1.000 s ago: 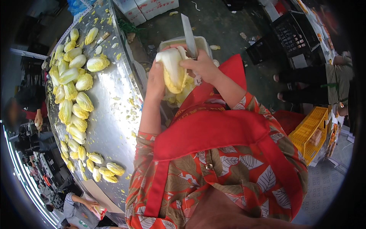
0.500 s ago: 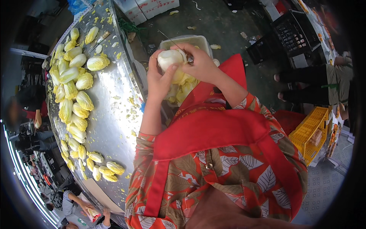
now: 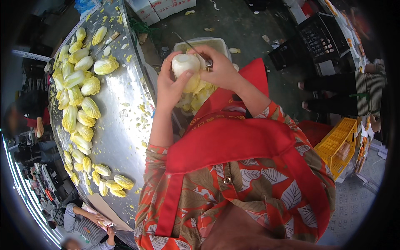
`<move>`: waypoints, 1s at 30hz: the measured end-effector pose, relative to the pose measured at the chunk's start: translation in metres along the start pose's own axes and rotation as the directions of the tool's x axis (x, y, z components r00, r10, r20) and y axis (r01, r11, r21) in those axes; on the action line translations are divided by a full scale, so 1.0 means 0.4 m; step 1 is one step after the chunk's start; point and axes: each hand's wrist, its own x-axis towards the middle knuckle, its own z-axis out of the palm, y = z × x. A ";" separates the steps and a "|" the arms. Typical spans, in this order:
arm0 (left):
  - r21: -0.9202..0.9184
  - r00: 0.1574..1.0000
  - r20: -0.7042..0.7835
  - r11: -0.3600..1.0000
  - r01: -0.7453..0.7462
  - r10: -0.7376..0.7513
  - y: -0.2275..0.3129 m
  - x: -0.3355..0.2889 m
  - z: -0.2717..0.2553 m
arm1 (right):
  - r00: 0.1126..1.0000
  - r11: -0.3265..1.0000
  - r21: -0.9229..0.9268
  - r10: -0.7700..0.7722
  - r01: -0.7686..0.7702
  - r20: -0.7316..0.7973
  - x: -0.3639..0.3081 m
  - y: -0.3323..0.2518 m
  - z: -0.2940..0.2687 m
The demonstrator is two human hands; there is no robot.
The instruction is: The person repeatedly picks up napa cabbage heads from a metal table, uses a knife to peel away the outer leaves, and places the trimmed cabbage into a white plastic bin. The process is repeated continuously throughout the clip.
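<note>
A trimmed napa cabbage, white at its base end, is held in front of me over a pale plastic bin. My left hand wraps its fingers and thumb around the cabbage's left side. In my right hand is a knife, its thin blade pointing up and left beyond the cabbage. The right fingers also rest against the cabbage's right side. Loose yellow cabbage leaves lie in the bin below, partly hidden by my hands and the red apron.
To my left stands a metal table strewn with leaf scraps. Several napa cabbages are heaped along its far side. White boxes stand ahead. At right are black crates, a yellow crate and a standing person. Other people work beyond the table.
Both hands keep their hold on cabbage and knife, with only a slight shift. At lower left, another person has leaned further into view by the table's edge.
</note>
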 end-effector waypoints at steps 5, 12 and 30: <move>-0.110 0.995 0.066 0.991 0.079 -0.072 0.025 0.001 -0.013 | 0.995 0.997 0.003 -0.073 0.074 -0.068 0.000 0.003 0.015; -0.537 0.992 -0.098 0.844 0.012 -0.076 -0.027 0.014 -0.056 | 0.974 0.880 0.451 0.208 -0.147 -0.087 0.005 0.030 -0.049; -0.425 0.993 -0.044 0.902 0.080 -0.108 -0.028 0.019 0.001 | 0.974 0.891 0.396 0.185 -0.223 0.131 0.028 -0.005 0.057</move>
